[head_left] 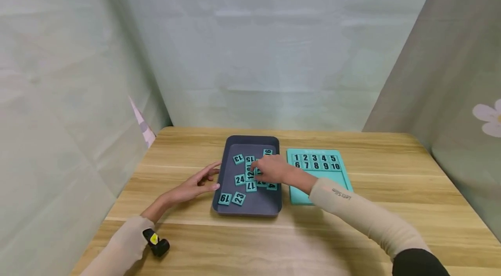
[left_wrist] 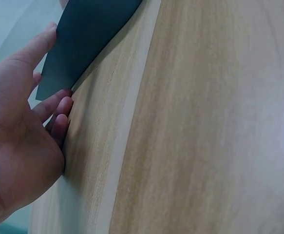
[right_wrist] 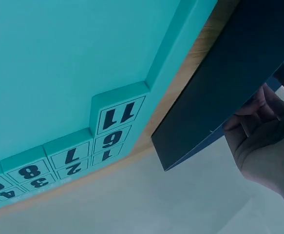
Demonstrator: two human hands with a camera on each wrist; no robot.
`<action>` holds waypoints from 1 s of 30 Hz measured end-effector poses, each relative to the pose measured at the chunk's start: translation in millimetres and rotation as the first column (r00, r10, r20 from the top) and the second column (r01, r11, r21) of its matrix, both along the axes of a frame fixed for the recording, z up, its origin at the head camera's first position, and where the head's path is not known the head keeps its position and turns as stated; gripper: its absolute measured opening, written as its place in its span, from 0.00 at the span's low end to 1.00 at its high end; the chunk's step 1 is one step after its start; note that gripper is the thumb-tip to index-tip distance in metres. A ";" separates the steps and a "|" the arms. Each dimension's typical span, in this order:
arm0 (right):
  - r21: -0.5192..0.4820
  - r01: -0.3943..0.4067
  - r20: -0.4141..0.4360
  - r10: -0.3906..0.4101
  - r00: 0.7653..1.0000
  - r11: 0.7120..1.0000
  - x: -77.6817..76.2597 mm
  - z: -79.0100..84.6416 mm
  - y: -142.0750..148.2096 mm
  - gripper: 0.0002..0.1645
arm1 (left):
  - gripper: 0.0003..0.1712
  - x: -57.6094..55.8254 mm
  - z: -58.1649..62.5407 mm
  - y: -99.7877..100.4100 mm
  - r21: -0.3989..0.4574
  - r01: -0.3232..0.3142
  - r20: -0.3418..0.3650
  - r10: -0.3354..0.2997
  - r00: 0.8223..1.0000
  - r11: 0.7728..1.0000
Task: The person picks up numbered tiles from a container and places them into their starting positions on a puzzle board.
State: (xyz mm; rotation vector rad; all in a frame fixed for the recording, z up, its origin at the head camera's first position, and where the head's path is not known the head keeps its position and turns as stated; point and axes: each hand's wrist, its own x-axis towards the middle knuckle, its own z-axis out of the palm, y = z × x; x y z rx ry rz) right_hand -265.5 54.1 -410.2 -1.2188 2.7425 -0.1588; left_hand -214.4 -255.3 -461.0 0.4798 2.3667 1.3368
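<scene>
Numbered tiles (head_left: 239, 179) lie in two places on the wooden counter (head_left: 195, 241): loose in the dark tray (head_left: 258, 204) and set in rows on the turquoise board (head_left: 337, 177) just to its right. The tray is the larger of the two; keeping it from sliding is worthwhile while one hand works inside. The left hand (head_left: 193, 187) is at its left side, fingers (left_wrist: 59, 126) relaxed and slightly apart, thumb against the outer wall; a light touch there should be enough. The right hand (head_left: 272, 168) reaches across the board into the tray, its fingers bent over the cluster. I cannot tell whether they are clamped on a tile, since the tray wall hides the tips from the right wrist camera. Holding the forearm high seems wise, so the sleeve drags nothing off the board.

The step looks like taking up one tile. Tile 12 (head_left: 250, 176), turned sideways, is packed against neighbours near the fingertips; pinching it by free edges, or nudging it apart first, should avoid lifting others. Turning it upright would match tile 11 (right_wrist: 120, 117), which begins the board's third row.
</scene>
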 end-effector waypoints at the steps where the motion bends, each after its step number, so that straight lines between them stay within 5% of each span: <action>1: 0.007 0.005 -0.011 -0.005 1.000 1.000 0.2 -0.5 -0.5 0.17 | 0.41 -0.4 -0.4 0.2 0.000 0.000 0.000 0.000 1.000 1.000; 10: 0.035 -0.009 -0.065 0.011 0.998 0.999 5.8 0.5 -4.4 0.19 | 0.41 -0.9 -1.0 -1.6 -0.001 0.004 -0.001 -0.004 1.000 1.000; 22: 0.045 -0.027 0.076 0.024 0.997 0.999 1.9 2.4 -4.1 0.23 | 0.41 -2.4 -1.5 1.0 0.009 0.006 -0.002 -0.006 1.000 1.000; 30: 0.060 -0.021 0.023 0.020 1.000 0.998 4.2 1.7 -6.8 0.22 | 0.41 -2.1 -2.6 1.2 0.009 -0.004 0.008 0.004 1.000 1.000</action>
